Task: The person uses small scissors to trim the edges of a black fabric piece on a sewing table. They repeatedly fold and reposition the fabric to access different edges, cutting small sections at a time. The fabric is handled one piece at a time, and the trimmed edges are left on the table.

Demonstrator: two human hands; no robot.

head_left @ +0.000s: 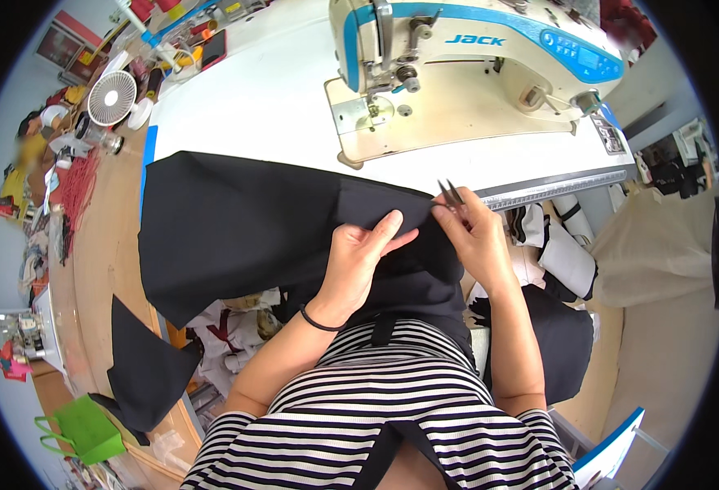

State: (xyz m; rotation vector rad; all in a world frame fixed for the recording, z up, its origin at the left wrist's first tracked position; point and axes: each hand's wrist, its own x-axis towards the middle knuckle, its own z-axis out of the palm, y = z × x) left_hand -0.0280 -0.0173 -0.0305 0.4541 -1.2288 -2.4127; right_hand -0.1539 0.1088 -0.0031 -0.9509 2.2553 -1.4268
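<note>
A long piece of black fabric lies across the front of the white sewing table and hangs down toward my lap. My right hand is closed at the fabric's right end, thumb and finger pinching its edge. Dark thread snips sit in the same hand, two pointed tips sticking up past the fingers. Over the fabric's middle is my left hand, thumb and one finger stretched out and apart. Its other fingers are mostly hidden. Beyond the fabric stands a white and blue sewing machine.
A white fan stands at the far left beside cluttered materials. Another black fabric piece and a green bag are at the lower left. Black fabric and white-and-black bundles lie right of my lap. A ruler strip runs along the table's front edge.
</note>
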